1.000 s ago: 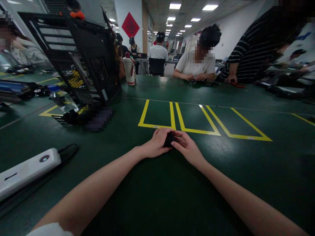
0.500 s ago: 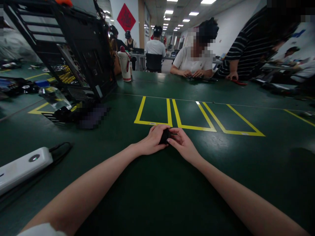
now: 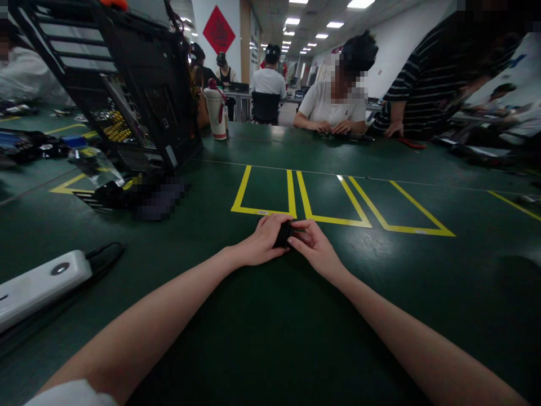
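Observation:
A small black block-like object [image 3: 283, 234] lies between my two hands, low over the green tabletop [image 3: 270, 327]. My left hand [image 3: 262, 241] is wrapped round it from the left, fingers over the far side and thumb on the near side. From the right, my right hand [image 3: 311, 243] pinches its end with thumb and fingertips. Most of the object is hidden by my fingers, so its exact kind does not show. Yellow tape outlines [image 3: 338, 220] run just beyond my hands.
A black computer case [image 3: 156, 107] stands tilted at the left, with a clear bottle [image 3: 95, 163] beside it. A white device [image 3: 46, 287] with a cable lies near left. A paper cup [image 3: 217, 113] stands farther back. Across the table a person [image 3: 333, 107] sits working; another [image 3: 416, 84] leans in.
My hands and the black object hold nearly the same place. The view has shifted very slightly.

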